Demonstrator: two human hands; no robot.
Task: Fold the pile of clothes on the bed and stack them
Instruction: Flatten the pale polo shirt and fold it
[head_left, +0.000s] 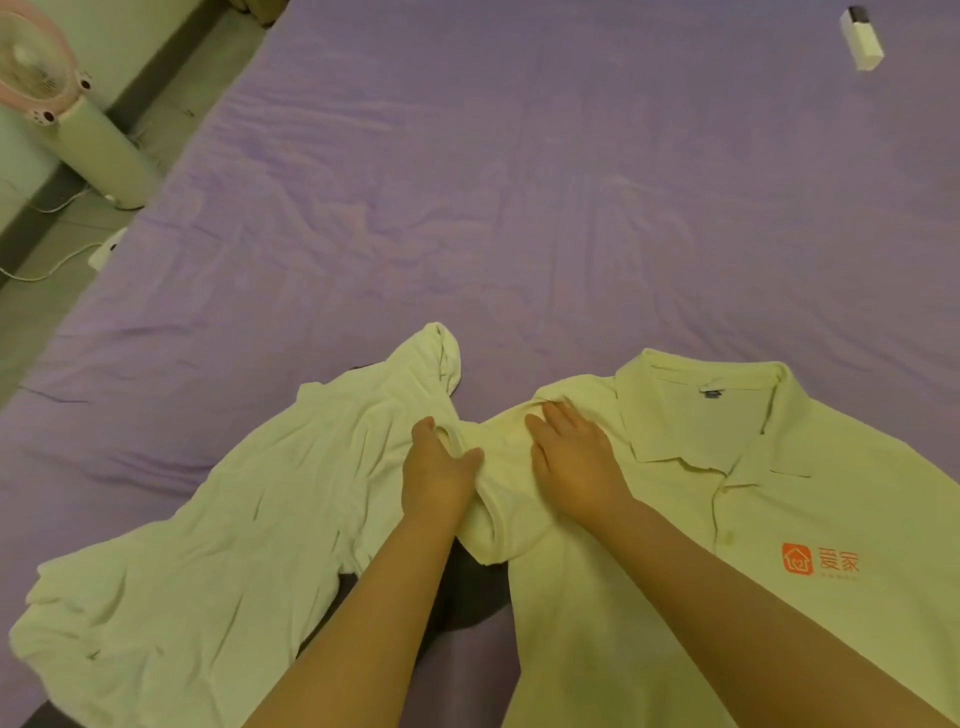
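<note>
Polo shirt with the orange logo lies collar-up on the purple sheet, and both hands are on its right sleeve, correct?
Not quite. In the head view both hands, left hand and right hand, are on the polo shirt's sleeve nearest the white garment, the left side of the picture, not the right.

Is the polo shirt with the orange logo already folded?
No: the polo shirt lies spread flat, collar and front open on the purple bed sheet, while the left hand grips its sleeve and the right hand presses beside it.

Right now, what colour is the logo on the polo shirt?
Orange, on the polo shirt's chest logo; head view.
</note>
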